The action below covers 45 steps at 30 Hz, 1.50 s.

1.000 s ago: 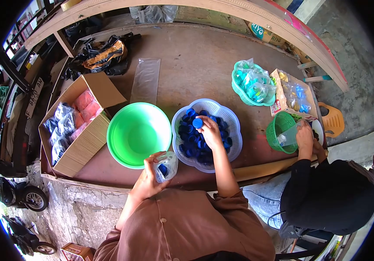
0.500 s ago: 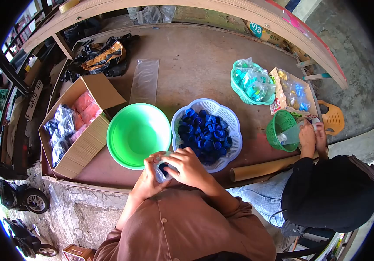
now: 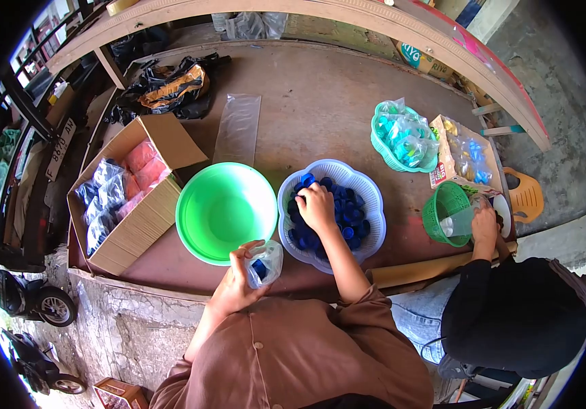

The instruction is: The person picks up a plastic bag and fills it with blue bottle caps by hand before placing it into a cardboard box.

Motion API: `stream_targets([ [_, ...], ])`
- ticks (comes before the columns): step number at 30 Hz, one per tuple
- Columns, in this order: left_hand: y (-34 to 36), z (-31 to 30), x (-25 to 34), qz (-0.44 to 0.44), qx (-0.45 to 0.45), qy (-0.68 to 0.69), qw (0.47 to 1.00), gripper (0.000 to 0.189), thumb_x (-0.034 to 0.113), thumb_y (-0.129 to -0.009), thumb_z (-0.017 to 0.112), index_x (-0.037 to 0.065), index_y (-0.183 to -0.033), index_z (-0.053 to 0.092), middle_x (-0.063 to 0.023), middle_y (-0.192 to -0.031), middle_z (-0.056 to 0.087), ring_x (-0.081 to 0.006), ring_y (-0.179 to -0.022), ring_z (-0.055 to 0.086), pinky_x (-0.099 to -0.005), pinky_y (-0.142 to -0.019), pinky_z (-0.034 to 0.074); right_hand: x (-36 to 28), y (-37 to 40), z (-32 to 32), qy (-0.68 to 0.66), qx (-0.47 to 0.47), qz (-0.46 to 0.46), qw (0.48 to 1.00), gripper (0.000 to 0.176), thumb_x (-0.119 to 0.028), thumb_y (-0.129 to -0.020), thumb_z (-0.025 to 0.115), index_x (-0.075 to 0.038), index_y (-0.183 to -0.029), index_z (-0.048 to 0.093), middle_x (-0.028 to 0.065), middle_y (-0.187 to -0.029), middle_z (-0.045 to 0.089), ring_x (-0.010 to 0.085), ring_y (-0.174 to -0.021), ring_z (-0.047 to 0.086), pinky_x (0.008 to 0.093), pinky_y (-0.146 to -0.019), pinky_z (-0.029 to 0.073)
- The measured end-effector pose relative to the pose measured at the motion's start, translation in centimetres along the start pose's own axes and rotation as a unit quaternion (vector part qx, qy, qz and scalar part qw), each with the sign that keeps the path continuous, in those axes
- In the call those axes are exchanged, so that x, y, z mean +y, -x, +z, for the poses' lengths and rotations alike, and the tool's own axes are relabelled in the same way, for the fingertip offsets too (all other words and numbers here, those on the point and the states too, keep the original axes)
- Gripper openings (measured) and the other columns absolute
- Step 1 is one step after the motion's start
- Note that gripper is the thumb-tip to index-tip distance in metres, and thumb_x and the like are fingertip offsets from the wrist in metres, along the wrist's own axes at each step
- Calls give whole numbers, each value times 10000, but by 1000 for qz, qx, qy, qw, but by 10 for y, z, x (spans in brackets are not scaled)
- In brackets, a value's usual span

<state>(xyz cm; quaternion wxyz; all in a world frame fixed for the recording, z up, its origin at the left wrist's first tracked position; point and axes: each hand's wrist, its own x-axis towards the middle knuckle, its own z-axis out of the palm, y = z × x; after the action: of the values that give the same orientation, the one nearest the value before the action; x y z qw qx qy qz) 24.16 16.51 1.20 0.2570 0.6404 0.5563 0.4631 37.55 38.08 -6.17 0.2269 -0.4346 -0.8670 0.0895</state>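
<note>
My left hand [image 3: 237, 283] grips a clear plastic bag [image 3: 274, 264] in front of the green basin. A dark blue bottle cap [image 3: 260, 268] shows inside it. Over the lavender basket [image 3: 372, 198], my right hand [image 3: 318, 208] reaches into a heap of blue bottle caps [image 3: 351, 217], its fingers closed around a blue cap [image 3: 306, 180] near the heap's left side. The hand and forearm cover part of the heap. The green basin [image 3: 228, 211] stands left of the basket, with no contents visible.
A cardboard box [image 3: 136, 225] of bagged caps stands left. Behind it lies a black plastic bag [image 3: 170, 88]; a flat clear sheet [image 3: 238, 126] is nearby. On the right, a co-worker's hand [image 3: 486, 228] holds a clear bag by a green basket [image 3: 436, 211]. A teal basket [image 3: 381, 146] stands behind.
My right hand has left the plastic bag and moved right and away from me into the caps basket. My left hand still holds the bag, now more open to view.
</note>
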Motion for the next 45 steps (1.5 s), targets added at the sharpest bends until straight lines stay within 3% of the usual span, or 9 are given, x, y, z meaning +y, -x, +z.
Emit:
stream_targets([
  [2,2,0,-2,-8,10,6,1000,643,49,-667,711,16,-1070,211,-286,-1209,377,-388,-1106,454,-408,-898,398,10,2,4,-174,44,27,983,152,-220,-756,637,-70,-778,642,60,-744,581,218,-684,548,330,-605,420],
  [5,1,-1,0,-25,0,2,1000,653,52,-665,714,12,-1074,207,-282,-1224,364,-382,-1112,445,-409,-901,391,17,10,-17,-556,-82,256,786,227,-258,-824,588,-36,-797,622,-15,-702,561,72,-636,493,222,-527,372],
  [8,0,2,-5,-20,-13,10,1000,665,55,-666,715,7,-1082,199,-279,-1232,356,-383,-1114,437,-409,-905,384,15,17,-36,-688,-89,342,634,167,-242,-845,562,-77,-835,591,-9,-738,569,88,-636,505,226,-558,369],
  [14,-2,5,-7,7,-16,26,1000,653,30,-653,716,17,-1044,193,-291,-1223,357,-409,-1113,430,-422,-909,382,-4,30,-55,-784,-4,362,504,107,-200,-855,545,-94,-841,553,-7,-717,548,103,-640,513,249,-575,378],
  [18,-2,4,-5,2,-16,22,1000,650,24,-644,720,21,-1026,193,-297,-1220,357,-416,-1121,422,-429,-912,379,-59,55,-75,-548,233,154,789,102,-150,-828,564,-49,-830,551,40,-737,544,147,-665,500,264,-593,372],
  [22,-1,4,-4,-4,-21,-14,1000,653,42,-649,726,20,-1029,196,-291,-1217,361,-386,-1096,438,-416,-899,384,-95,70,-96,-276,79,-180,941,91,-154,-738,644,-77,-754,600,28,-775,565,185,-719,519,308,-665,357],
  [40,2,2,-11,-8,-8,6,1000,642,37,-681,702,53,-1053,178,-284,-1214,352,-359,-1124,456,-418,-890,400,-1,-13,10,-92,45,93,990,167,-219,-678,651,-54,-653,641,131,-650,599,285,-622,597,389,-538,445],
  [42,3,2,-12,-11,10,18,1000,638,41,-665,718,23,-1035,199,-288,-1205,375,-383,-1093,443,-391,-887,385,4,-4,8,-275,78,130,949,180,-201,-733,647,-24,-703,632,107,-596,583,239,-577,592,351,-530,445],
  [45,0,3,-11,-14,-1,24,1000,641,39,-664,717,28,-1036,196,-286,-1205,372,-382,-1092,443,-399,-887,387,8,15,-21,-627,-68,240,738,175,-190,-843,565,-24,-794,589,-24,-633,492,86,-573,456,213,-542,357],
])
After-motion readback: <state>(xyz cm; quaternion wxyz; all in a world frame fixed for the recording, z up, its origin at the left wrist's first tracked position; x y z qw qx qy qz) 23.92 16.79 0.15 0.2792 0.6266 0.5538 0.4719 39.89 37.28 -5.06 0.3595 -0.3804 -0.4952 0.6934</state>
